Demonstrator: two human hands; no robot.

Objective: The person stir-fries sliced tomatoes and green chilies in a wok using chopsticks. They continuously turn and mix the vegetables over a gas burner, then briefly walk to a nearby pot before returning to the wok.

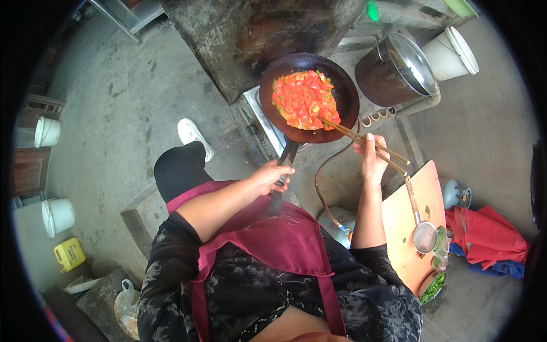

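My left hand (272, 176) is wrapped around the handle (289, 154) of a dark wok (347, 96). The wok sits over a metal gas stove (272, 132), and its bowl hides most of the stove. Inside lie chopped tomatoes (304, 96) with small green pieces among them. A pair of long wooden chopsticks (354, 136) is gripped in my right hand (372, 156), to the right of the wok. Their tips touch the tomatoes near the lower right of the heap.
A lidded dark pot (384, 72) and a white bucket (448, 55) stand right of the wok. A hose (318, 179) runs down to a gas cylinder (339, 220). On the orange board (399, 218) lie a ladle (424, 237) and a bowl of chopped greens (433, 288).
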